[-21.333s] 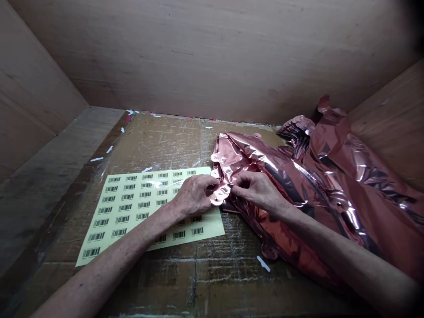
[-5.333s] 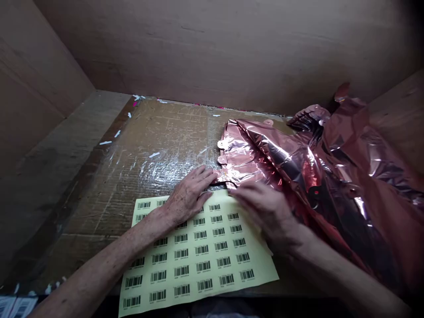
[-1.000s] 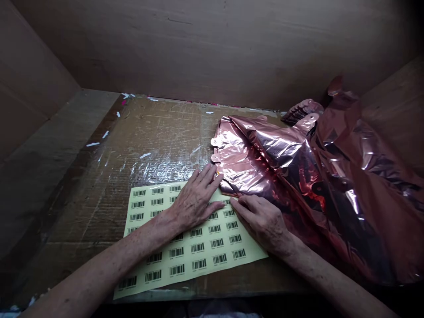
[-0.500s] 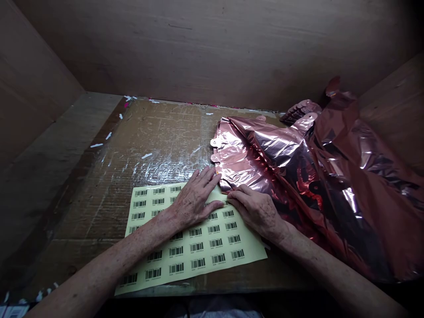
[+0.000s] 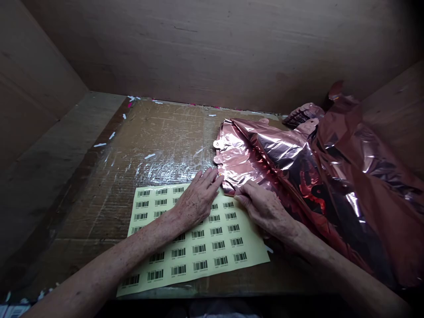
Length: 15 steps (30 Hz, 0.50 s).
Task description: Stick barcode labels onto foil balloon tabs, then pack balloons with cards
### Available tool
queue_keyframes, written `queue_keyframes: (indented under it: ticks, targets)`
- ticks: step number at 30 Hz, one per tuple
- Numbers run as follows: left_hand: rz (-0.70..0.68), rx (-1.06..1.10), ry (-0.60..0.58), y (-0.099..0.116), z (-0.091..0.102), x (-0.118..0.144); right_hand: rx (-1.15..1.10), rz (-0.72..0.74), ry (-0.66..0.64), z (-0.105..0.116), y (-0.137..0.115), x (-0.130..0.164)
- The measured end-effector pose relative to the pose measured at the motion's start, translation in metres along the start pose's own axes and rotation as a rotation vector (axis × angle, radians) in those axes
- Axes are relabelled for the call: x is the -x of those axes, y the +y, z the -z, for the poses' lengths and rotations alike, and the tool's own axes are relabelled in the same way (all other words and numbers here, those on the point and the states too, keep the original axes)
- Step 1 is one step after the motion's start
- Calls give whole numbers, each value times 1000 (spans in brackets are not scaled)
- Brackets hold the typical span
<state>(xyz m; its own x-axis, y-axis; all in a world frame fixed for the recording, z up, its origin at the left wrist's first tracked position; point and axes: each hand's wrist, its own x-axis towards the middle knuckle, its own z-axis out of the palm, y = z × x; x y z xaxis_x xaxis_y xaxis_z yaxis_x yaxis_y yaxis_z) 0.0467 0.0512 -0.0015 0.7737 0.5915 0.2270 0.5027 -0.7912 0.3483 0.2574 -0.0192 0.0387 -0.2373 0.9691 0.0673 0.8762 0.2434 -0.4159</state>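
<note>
Touching both hands' fingertips (image 5: 217, 176), foil balloon (image 5: 247, 161)

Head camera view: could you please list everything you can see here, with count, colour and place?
barcode label sheet: one, pale yellow with black barcodes, flat at the near middle of the work surface.
foil balloons: a heap, number unclear, shiny rose-pink, on the right, reaching the right wall.
cardboard mat: one, brown under glossy clear tape, covering the surface.
paper scraps: several, white, scattered at the far left of the mat.
wooden walls: brown, at the back and both sides.
left hand: flat on the label sheet, fingertips at the foil's edge.
right hand: pressing the near corner of the foil.
</note>
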Motion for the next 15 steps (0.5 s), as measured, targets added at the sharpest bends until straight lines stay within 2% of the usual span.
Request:
queue_keyframes:
  ticks: [5,9,12,15]
  targets:
    - [4,14,14,1,2,-1,218,33,42,-11,-5,2]
    - [-1,14,20,1,1,-1,274,16,99,-24,-12,3]
    - [4,21,7,1,0,-1,229,-18,52,-21,-13,2]
    - [16,40,-6,1,0,0,54,-34,5,-6,-10,0]
